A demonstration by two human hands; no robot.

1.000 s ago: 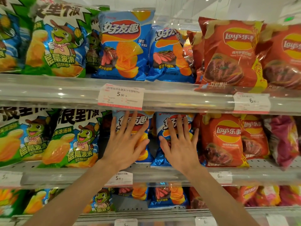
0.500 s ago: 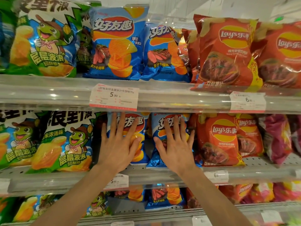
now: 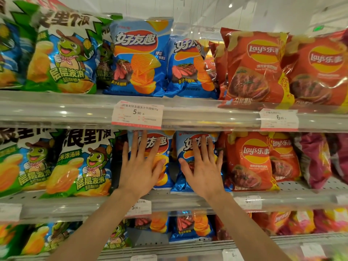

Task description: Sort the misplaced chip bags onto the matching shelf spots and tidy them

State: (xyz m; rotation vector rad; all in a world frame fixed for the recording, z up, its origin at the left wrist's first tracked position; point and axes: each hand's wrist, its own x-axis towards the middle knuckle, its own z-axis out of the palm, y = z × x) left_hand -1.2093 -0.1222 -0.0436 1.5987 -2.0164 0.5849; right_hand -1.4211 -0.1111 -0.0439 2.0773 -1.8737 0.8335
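left hand [image 3: 140, 167] flat on left blue chip bag [image 3: 160, 147] | right hand [image 3: 204, 169] flat on right blue chip bag [image 3: 190, 142] | fingers straight, gripping nothing | push evenly toward middle shelf [image 3: 188, 201] back

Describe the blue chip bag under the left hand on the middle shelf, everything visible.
The blue chip bag is glossy foil, printed with a red-orange logo band bearing white characters and ridged orange chips. It stands upright on the middle shelf, between a green frog-print bag and a second blue bag. The left hand lies flat on its front, fingers spread, covering much of it.
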